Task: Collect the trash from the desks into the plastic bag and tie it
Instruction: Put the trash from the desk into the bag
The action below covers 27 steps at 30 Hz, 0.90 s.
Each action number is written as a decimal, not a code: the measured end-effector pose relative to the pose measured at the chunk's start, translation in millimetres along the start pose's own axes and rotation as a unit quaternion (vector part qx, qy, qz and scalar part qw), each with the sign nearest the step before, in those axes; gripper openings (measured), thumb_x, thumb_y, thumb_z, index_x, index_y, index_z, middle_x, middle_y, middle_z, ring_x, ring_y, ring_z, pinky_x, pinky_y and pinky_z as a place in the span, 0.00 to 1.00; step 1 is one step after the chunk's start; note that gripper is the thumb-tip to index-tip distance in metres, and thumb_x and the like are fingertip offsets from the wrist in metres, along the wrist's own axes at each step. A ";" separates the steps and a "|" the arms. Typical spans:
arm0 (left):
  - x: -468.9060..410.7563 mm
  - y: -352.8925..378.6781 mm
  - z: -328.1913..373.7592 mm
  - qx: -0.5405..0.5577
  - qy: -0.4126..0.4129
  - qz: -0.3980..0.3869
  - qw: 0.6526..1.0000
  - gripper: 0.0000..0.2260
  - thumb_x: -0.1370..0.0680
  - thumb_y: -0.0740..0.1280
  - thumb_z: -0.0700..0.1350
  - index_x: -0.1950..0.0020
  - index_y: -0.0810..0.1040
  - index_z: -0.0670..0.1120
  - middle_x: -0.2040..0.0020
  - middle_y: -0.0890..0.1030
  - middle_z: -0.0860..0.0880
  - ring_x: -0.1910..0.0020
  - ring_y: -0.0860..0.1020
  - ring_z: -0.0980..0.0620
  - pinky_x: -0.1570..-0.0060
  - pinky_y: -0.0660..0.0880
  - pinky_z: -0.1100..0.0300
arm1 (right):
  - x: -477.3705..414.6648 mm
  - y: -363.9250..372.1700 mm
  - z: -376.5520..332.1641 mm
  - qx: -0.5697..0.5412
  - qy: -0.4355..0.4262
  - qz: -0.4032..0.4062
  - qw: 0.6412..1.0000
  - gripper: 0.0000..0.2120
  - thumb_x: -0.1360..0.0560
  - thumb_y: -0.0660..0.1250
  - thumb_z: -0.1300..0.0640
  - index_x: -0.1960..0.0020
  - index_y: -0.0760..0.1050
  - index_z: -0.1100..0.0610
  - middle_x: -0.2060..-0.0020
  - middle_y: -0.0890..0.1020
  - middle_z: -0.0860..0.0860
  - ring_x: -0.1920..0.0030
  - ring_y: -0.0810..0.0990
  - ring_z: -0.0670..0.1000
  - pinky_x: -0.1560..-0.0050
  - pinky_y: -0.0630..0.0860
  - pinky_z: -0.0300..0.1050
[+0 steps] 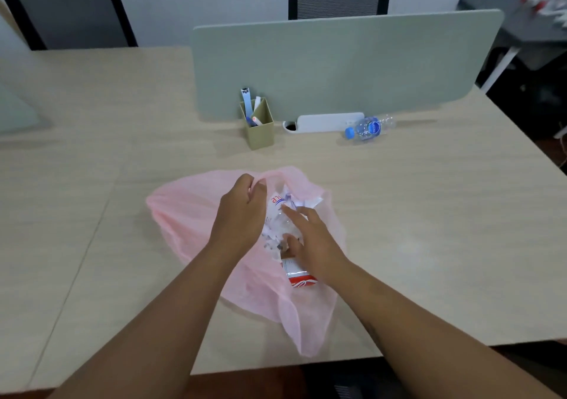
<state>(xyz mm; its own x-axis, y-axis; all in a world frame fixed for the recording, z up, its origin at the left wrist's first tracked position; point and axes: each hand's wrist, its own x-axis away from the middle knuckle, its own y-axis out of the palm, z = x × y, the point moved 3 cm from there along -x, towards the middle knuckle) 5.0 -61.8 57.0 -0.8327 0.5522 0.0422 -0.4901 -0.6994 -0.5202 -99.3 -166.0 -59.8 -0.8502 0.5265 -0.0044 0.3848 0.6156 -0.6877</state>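
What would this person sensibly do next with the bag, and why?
Probably reach the right hand to the water bottle lying by the divider: it is apparently trash outside the pink bag, whose rim the left hand holds open.

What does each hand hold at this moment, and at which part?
The left hand grips the pink plastic bag at its far rim. The right hand lies on the trash inside; a grip cannot be told.

Open desk surface (429,214) separates the plastic bag (190,214) from the pen holder (260,130) and water bottle (369,127); the divider panel (337,61) blocks passage beyond.
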 end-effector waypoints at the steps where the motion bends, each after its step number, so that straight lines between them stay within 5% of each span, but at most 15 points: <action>1: -1.4 0.6 0.5 -0.001 0.001 0.001 1.000 0.16 0.18 0.57 0.50 0.64 0.58 0.49 0.71 0.63 0.53 0.71 0.61 0.51 0.69 0.60 0.55 | -5.2 -2.5 -1.5 -0.019 -0.009 0.009 1.000 0.24 0.22 0.64 0.56 0.27 0.66 0.49 0.32 0.67 0.54 0.33 0.69 0.54 0.35 0.70 0.48; 6: -16.7 11.9 4.6 0.014 -0.016 0.010 1.000 0.15 0.18 0.57 0.51 0.62 0.61 0.46 0.68 0.64 0.51 0.69 0.62 0.51 0.68 0.60 0.55 | -31.3 -58.4 16.6 -0.055 -0.047 0.107 0.992 0.12 0.25 0.67 0.55 0.43 0.79 0.56 0.48 0.77 0.51 0.50 0.78 0.48 0.49 0.76 0.42; 9: -28.1 26.4 9.4 0.021 -0.034 0.030 0.999 0.16 0.17 0.56 0.51 0.58 0.66 0.40 0.66 0.67 0.50 0.68 0.64 0.51 0.68 0.62 0.55 | -63.1 -108.6 54.7 -0.040 -0.005 0.181 0.983 0.06 0.25 0.68 0.58 0.50 0.80 0.55 0.54 0.79 0.49 0.55 0.79 0.49 0.52 0.77 0.47; 12: -42.8 40.8 11.6 0.012 -0.056 0.057 0.997 0.16 0.17 0.56 0.52 0.59 0.66 0.42 0.67 0.68 0.49 0.68 0.64 0.51 0.68 0.62 0.54 | -111.9 -148.4 100.4 0.107 0.033 0.171 0.979 0.13 0.24 0.66 0.57 0.40 0.77 0.55 0.43 0.77 0.54 0.43 0.75 0.58 0.46 0.74 0.50; 15: -57.1 51.0 9.4 -0.008 -0.067 0.081 0.994 0.17 0.17 0.56 0.52 0.58 0.67 0.41 0.66 0.69 0.47 0.68 0.66 0.50 0.68 0.62 0.54 | -162.0 -175.1 142.9 0.283 0.071 0.079 0.953 0.29 0.26 0.67 0.54 0.26 0.63 0.51 0.27 0.62 0.57 0.30 0.60 0.64 0.39 0.70 0.56; 21: -61.5 59.2 2.2 -0.034 -0.079 0.093 0.992 0.17 0.17 0.56 0.52 0.63 0.64 0.46 0.69 0.67 0.50 0.72 0.63 0.54 0.70 0.60 0.56 | -225.0 -196.4 194.6 0.406 0.087 0.010 0.910 0.41 0.27 0.67 0.59 0.21 0.48 0.46 0.22 0.50 0.54 0.24 0.47 0.66 0.28 0.57 0.58; 24: -60.1 60.7 1.6 -0.049 -0.071 0.088 0.992 0.16 0.17 0.56 0.51 0.61 0.65 0.44 0.68 0.66 0.49 0.72 0.63 0.54 0.69 0.60 0.55 | -237.9 -195.3 207.5 0.422 0.095 -0.010 0.902 0.43 0.28 0.67 0.62 0.21 0.48 0.46 0.23 0.54 0.53 0.24 0.49 0.66 0.28 0.56 0.58; 27: -60.8 62.8 0.8 -0.057 -0.069 0.082 0.993 0.17 0.17 0.56 0.51 0.58 0.66 0.39 0.67 0.66 0.47 0.70 0.63 0.52 0.68 0.60 0.54 | -240.9 -195.9 211.2 0.456 0.031 0.055 0.888 0.36 0.31 0.69 0.64 0.25 0.61 0.55 0.34 0.68 0.62 0.34 0.65 0.69 0.35 0.65 0.60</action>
<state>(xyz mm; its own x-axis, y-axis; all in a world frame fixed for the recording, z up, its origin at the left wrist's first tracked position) 24.6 -139.6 22.4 -0.9301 0.3621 0.0614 -0.3193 -0.7148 -0.6221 -45.8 -537.2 -77.3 -0.7938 0.6019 -0.0874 -0.0110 -0.1579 -0.9874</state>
